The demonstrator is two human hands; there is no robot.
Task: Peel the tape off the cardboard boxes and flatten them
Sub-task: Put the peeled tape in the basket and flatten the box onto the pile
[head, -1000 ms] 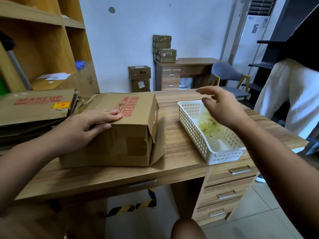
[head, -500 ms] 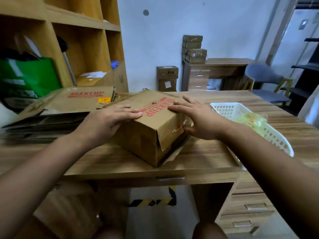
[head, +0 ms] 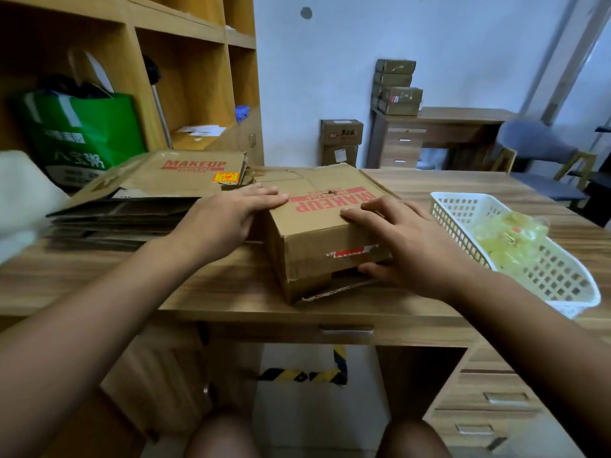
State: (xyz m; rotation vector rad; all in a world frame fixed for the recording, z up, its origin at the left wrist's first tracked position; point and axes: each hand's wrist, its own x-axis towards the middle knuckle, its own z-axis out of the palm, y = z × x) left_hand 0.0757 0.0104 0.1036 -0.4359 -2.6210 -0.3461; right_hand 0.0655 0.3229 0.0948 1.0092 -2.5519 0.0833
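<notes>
Head view, left hand (head: 228, 216) flat on box (head: 314, 241), right hand (head: 408, 247) clasping corner

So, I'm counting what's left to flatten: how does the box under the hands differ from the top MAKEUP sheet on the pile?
The box stands formed; the top sheet lies flat on the pile. The left hand rests on the box and the right hand grips it; nothing touches the top sheet. Both are brown cardboard printed MAKEUP in red.

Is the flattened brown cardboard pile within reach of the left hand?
Probably yes: the left hand rests on the brown cardboard box; the flattened brown cardboard pile lies just beside it, nothing between.
</notes>
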